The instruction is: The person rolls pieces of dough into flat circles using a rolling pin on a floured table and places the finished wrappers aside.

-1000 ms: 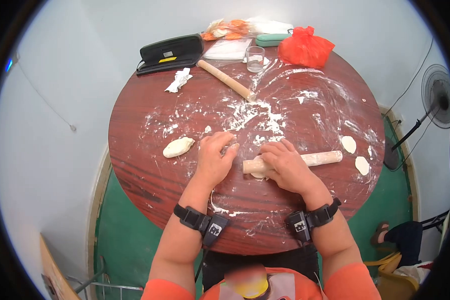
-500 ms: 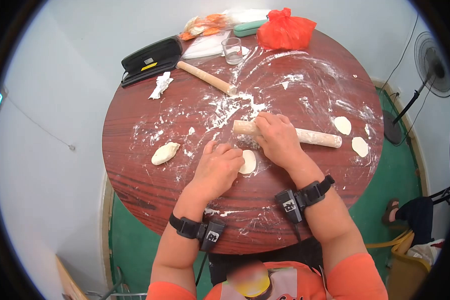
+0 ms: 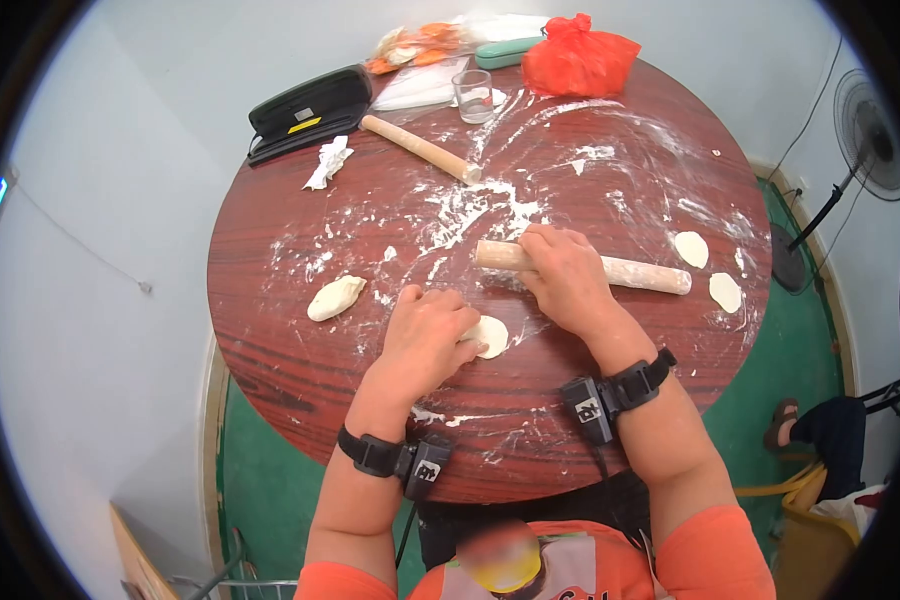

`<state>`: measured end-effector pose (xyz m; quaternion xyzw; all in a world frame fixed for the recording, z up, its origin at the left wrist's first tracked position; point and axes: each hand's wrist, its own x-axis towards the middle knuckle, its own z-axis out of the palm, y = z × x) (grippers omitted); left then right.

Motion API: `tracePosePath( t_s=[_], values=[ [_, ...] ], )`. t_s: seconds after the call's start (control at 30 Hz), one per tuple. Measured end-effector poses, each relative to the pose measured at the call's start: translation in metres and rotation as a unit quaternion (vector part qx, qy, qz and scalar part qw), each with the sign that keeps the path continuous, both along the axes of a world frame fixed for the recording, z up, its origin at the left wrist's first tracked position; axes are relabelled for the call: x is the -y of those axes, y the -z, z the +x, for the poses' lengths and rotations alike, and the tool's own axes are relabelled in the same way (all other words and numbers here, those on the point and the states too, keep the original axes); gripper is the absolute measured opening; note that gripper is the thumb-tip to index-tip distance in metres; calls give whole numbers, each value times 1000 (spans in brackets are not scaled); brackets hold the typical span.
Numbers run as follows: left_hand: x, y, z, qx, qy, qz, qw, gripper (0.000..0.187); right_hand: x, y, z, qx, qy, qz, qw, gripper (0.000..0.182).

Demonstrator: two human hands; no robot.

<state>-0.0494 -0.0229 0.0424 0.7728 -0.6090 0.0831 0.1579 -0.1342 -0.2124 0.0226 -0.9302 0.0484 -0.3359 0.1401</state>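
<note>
My left hand (image 3: pixel 428 335) has its fingers curled at the left edge of a small flat dough round (image 3: pixel 491 338), thumb and fingers closed on that edge. The round lies on the table, part of it under the fingertips. My right hand (image 3: pixel 567 276) is wrapped over a floured wooden rolling pin (image 3: pixel 650 275), gripping it left of its middle. The pin lies just beyond the dough round, apart from it. Left of my left hand sits a thicker lump of dough (image 3: pixel 336 298).
Two flattened dough rounds (image 3: pixel 691 250) lie at the right of the flour-dusted round table (image 3: pixel 300 375). Farther back are a second rolling pin (image 3: pixel 422 149), a crumpled tissue (image 3: pixel 328 163), an open black case (image 3: pixel 310 112), a glass (image 3: pixel 473 97) and a red plastic bag (image 3: pixel 580 62).
My left hand has drawn the dough round a little left and toward me. The right hand and rolling pin have barely shifted. The whole view has moved slightly.
</note>
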Motion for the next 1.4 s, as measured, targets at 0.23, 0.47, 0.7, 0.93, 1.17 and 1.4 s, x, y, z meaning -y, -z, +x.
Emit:
tracePosePath(
  t_s=[0.23, 0.47, 0.7, 0.93, 1.17, 1.4],
  values=[
    [5, 9, -5, 8, -84, 1, 996, 21, -6, -11, -12, -40, -28, 23, 999, 16],
    [-14, -6, 15, -116, -148, -133, 973, 29, -15, -14, -25, -135, -137, 12, 981, 16],
    [-20, -2, 31, -167, -166, -199, 951, 24, -34, -12, -18, -194, -90, -111, 971, 38],
    [-11, 8, 28, -66, -129, -183, 972, 20, -23, -5, 1, -244, -40, -110, 963, 54],
    [-13, 7, 26, -133, -150, -210, 957, 21, -51, -8, -22, -253, -32, -165, 953, 59],
    [-12, 13, 33, -117, -174, -207, 956, 25, -26, -9, 3, -282, -19, -103, 954, 63]
  ],
)
